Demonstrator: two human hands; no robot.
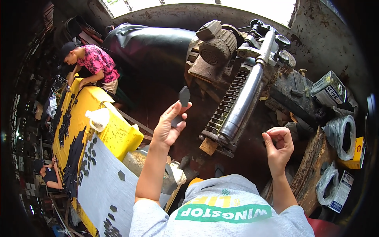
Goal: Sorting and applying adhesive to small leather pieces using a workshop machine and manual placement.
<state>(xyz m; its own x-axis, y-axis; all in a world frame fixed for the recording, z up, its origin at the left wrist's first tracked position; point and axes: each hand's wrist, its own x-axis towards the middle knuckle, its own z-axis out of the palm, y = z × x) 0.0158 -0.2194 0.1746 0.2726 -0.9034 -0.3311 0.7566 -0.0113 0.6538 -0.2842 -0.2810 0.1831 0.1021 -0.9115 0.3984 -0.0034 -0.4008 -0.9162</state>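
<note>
Raised at the centre, my left hand (167,128) is closed round a dark flat piece (184,96) with angled ends, which sticks up above the fingers. Its lower part is partly covered by the fingers. My right hand (279,148) is off to the right with thumb and fingertips curled together; what they hold, if anything, I cannot make out. Between and beyond both hands stands a machine with a long shiny metal roller (244,104) beside a row of curved ribs. A wooden block (208,146) sits at its near end. Neither hand touches the machine.
A grimy electric motor (217,47) stands behind the roller. At left, a grey sheet (104,177) carries several dark flat pieces (121,175), beside a yellow-covered table (75,130) and a white jug (97,119). Two people work there. Boxes and plastic-wrapped coils (341,136) sit at right.
</note>
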